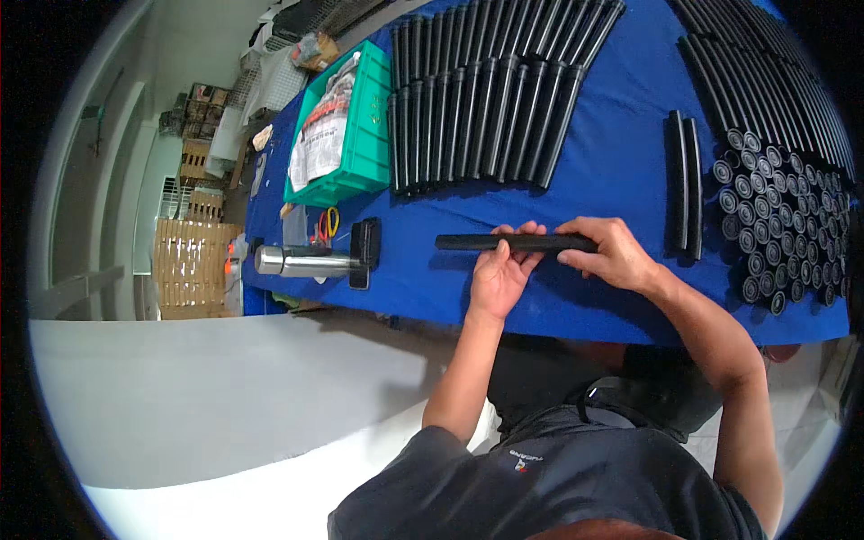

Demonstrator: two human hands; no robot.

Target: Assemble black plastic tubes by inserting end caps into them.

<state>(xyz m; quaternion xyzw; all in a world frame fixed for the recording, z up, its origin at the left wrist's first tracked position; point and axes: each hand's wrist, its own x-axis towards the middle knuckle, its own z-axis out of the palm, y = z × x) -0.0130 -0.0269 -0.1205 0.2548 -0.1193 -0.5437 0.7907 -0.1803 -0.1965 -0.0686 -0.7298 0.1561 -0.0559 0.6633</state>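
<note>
A black tube [466, 242] lies level across both hands, above the blue cloth. My left hand [501, 277] is turned palm up under its middle, fingers curled around it. My right hand [615, 254] closes over the right end from above, hiding that end. To the right, a pair of black tubes [684, 184] lies side by side on the cloth. Beyond my hands, rows of black tubes [486, 117] with wider collared ends are laid out next to each other.
A large stack of black tubes [765, 207] with round ends fills the right side. At left stand a green crate [367, 117] holding printed paper, a steel flask [301, 262], a black stand-like object [364, 252] and yellow-handled scissors [333, 221]. The blue table cloth [405, 297] ends near my body.
</note>
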